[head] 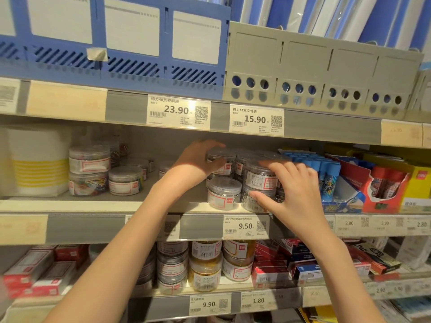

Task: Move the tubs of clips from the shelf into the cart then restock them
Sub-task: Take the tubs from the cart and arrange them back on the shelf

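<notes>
left hand (198,157): fingers and thumb curled round the lid and side of an upper tub (221,160) of silver clips, gripping it where it sits on top of another tub in the stack. right hand (292,190): fingers spread across the front of two stacked tubs, fingertips on the top tub (257,176) and the thumb reaching to the bottom tub (253,199) below it; whether this is a firm grip or only a touch, cannot tell. beside the bottom tub, to its left, stands a front tub (224,193) at the shelf edge, untouched. all these tubs are clear, round, lidded, with red and white labels, and stand together in the middle of the middle shelf (116,206), above a price tag (246,226) reading 9.50. further left on the same shelf stand tubs of coloured clips (88,170), well apart from the hands, next to a white and yellow stack (37,162). just right of the silver tubs stand blue glue sticks (326,173) in a display box. the shelf above carries blue file racks (130,43) and grey file racks (326,73). the shelf below holds more tubs and red boxes. no cart in view.
</notes>
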`<state>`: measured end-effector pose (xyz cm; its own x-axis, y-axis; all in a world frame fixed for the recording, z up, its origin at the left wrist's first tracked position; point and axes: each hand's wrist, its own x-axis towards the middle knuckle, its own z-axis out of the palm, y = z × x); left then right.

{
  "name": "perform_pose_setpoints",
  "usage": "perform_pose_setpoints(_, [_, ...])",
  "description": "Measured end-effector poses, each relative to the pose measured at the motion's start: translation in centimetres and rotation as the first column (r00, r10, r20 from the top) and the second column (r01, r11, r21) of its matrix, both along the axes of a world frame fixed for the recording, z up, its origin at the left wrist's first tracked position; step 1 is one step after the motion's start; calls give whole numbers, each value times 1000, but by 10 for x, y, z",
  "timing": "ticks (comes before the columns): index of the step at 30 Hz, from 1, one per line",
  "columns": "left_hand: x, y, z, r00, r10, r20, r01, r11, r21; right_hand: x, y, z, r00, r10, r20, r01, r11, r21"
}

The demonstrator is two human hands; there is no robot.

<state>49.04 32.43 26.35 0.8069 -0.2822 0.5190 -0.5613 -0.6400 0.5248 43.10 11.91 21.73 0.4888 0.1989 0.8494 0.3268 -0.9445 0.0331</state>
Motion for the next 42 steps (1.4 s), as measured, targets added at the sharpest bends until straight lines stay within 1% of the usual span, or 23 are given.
perform_pose_setpoints(3, [-20,19,-6,999,40,26,-38,998,-49,-4,1,5,998,-32,-50,31,999,-33])
perform_pose_setpoints(5, [-33,39,-14,994,76,74,-75,997,-17,-8,5,11,998,-30,-51,28,999,-36])
perform_pose_setpoints(7, [-42,62,-24,985,133,114,-135,991,14,-12,12,18,1000,-15,-12,14,999,-45])
perform_pose_setpoints(10, [-59,91,-35,961,246,123,-250,968,15,-17,35,29,997,55,46,-52,997,-61])
perform_pose_setpoints(12, [-68,107,-45,948,289,137,-295,955,30,-18,56,37,992,121,29,-119,989,-84])
perform_pose_setpoints(13, [-73,112,-49,943,304,137,-312,950,34,-17,68,40,989,144,-18,-145,986,-86])
perform_pose_setpoints(15, [-79,121,-54,926,344,157,-354,935,40,-13,90,48,965,176,-193,-189,980,-56])
perform_pose_setpoints(17, [-82,126,-56,904,385,184,-402,913,64,-1,108,54,903,227,-365,-250,968,-16])
perform_pose_setpoints(19, [-84,131,-57,883,416,219,-441,894,82,14,125,63,828,256,-499,-286,958,15])
perform_pose_setpoints(22, [-85,133,-61,851,454,265,-493,864,103,42,147,72,745,207,-635,-279,960,-14])
perform_pose_setpoints(25, [-83,131,-65,835,448,321,-511,847,146,63,160,67,706,145,-694,-284,955,-89])
perform_pose_setpoints(28, [-78,132,-70,830,452,327,-523,834,175,78,163,59,669,91,-738,-265,956,-122])
perform_pose_setpoints(32, [-76,131,-71,816,451,360,-531,831,163,87,163,53,633,144,-761,-282,958,-54])
perform_pose_setpoints(35, [-75,131,-73,805,456,380,-539,829,148,92,163,48,635,211,-743,-300,954,14])
perform_pose_setpoints(39, [-72,130,-76,793,480,376,-558,820,128,98,163,46,638,267,-722,-317,946,69])
perform_pose_setpoints(42, [-70,130,-78,778,479,407,-565,817,118,101,164,50,652,310,-692,-328,938,112])
